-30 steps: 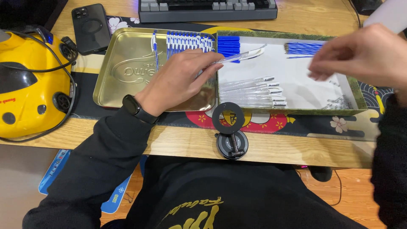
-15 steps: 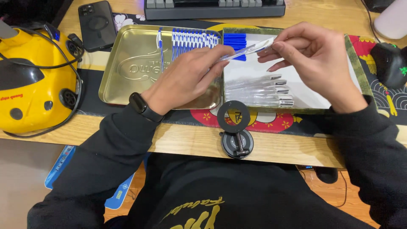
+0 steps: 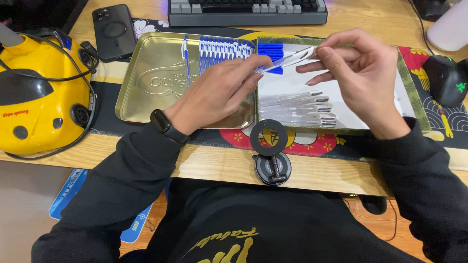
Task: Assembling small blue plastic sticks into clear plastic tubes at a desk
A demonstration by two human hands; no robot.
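Note:
My left hand (image 3: 219, 92) hovers over a gold metal tray (image 3: 146, 83) and pinches one end of a clear pen barrel (image 3: 287, 60). My right hand (image 3: 360, 73) pinches the barrel's other end above a white-lined tray (image 3: 385, 114). A row of assembled blue-and-white pens (image 3: 219, 48) lies along the top of the gold tray. Blue pen refills (image 3: 270, 51) sit at the white tray's top left, and several clear barrels (image 3: 297, 108) are stacked below them.
A yellow rounded device (image 3: 41, 92) with cables stands at the left. A black phone (image 3: 114, 31) and a keyboard (image 3: 248, 9) lie behind the trays, a black mouse (image 3: 446, 78) at the right. A black ring stand (image 3: 270, 146) sits at the desk's front edge.
My right hand came in from the far right and took hold of the clear barrel's free end. The left hand stayed over the trays, still gripping the barrel.

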